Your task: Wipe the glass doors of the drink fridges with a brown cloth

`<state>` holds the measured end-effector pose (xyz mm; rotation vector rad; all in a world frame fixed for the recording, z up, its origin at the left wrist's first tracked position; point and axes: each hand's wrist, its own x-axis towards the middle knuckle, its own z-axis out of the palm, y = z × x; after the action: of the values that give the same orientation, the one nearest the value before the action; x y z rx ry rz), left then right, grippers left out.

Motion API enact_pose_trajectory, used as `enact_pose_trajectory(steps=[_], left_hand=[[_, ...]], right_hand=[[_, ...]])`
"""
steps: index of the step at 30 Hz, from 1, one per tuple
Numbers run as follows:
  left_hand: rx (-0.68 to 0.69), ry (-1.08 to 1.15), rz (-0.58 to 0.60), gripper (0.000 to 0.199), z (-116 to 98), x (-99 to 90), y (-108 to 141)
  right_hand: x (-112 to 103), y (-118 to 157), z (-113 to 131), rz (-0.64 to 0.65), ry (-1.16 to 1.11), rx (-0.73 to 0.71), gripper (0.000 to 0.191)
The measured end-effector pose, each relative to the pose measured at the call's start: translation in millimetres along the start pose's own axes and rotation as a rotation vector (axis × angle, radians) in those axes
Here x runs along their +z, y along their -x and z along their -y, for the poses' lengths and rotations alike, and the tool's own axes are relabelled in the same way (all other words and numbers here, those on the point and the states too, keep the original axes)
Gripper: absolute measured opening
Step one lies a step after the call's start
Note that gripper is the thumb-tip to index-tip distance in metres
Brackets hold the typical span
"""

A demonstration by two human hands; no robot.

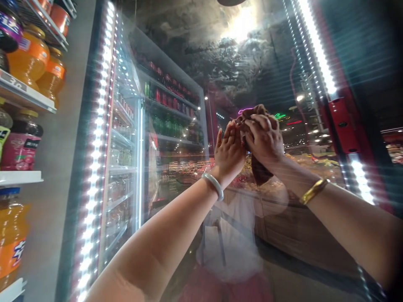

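Observation:
A brown cloth (261, 171) is bunched against the glass door (176, 197) of a drinks fridge. My right hand (267, 140), with a gold bangle at the wrist, is closed over the cloth and presses it to the glass. Just to its left, my left hand (229, 152) lies with fingers stretched out against the pane. The edge of the cloth comes close to its fingertips, and I cannot tell if they touch. A pale bangle (213, 186) circles the left wrist. Part of the cloth is hidden behind the right hand.
Bright light strips (97, 138) line the door's left edge, and a red frame piece (344, 126) sits on the right. Orange drink bottles (28, 54) stand on shelves at the far left. Shelves of cans, lights and a person in a white top are reflected in the glass.

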<state>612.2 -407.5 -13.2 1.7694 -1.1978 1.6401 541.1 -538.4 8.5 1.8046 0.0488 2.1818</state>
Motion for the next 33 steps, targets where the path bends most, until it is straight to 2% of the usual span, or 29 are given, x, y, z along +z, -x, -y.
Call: enact_pose_trajectory(steps=[3, 6, 9, 11, 14, 16, 18, 21, 23, 25, 27, 29, 33], left_hand=[[-0.011, -0.006, 0.018, 0.063, -3, -2.6, 2], [0.005, 0.002, 0.040, 0.064, -7, -4.5, 5], [0.049, 0.023, 0.074, 0.064, -14, -1.6, 4], [0.050, 0.021, 0.084, 0.064, -21, 2.4, -1], [0.037, 0.031, 0.076, 0.064, -33, 9.4, -8], [0.049, 0.063, 0.066, 0.066, -42, 13.5, -9], [0.064, 0.090, 0.063, 0.067, -50, 17.1, -4], [0.088, 0.104, 0.073, 0.065, -62, 22.9, 5], [0.119, 0.120, 0.080, 0.064, -71, 27.9, 6], [0.142, 0.123, 0.086, 0.064, -84, 33.1, 2], [0.142, 0.109, 0.087, 0.063, -98, 37.0, -6], [0.119, 0.096, 0.078, 0.062, -110, 39.0, -10], [0.109, 0.089, 0.079, 0.061, -123, 40.4, 5]], right_hand=[[-15, 31, 1, 0.066, 0.015, -0.102, 0.039], [-34, 58, -38, 0.080, 0.059, -0.131, 0.038], [-40, 48, -85, -0.009, 0.119, -0.021, 0.039], [-33, 27, -98, -0.069, 0.146, 0.069, 0.039], [-23, 9, -79, -0.058, 0.130, 0.088, 0.038], [-25, 20, -57, -0.002, 0.097, 0.037, 0.039], [-35, 45, -48, 0.051, 0.075, -0.022, 0.040], [-56, 74, -67, 0.082, 0.103, -0.074, 0.040], [-64, 72, -91, 0.065, 0.149, -0.049, 0.041], [-62, 56, -107, 0.022, 0.193, 0.019, 0.042], [-56, 37, -111, 0.008, 0.203, 0.066, 0.042], [-53, 32, -106, 0.030, 0.183, 0.063, 0.043], [-71, 62, -101, 0.095, 0.140, -0.058, 0.046]])
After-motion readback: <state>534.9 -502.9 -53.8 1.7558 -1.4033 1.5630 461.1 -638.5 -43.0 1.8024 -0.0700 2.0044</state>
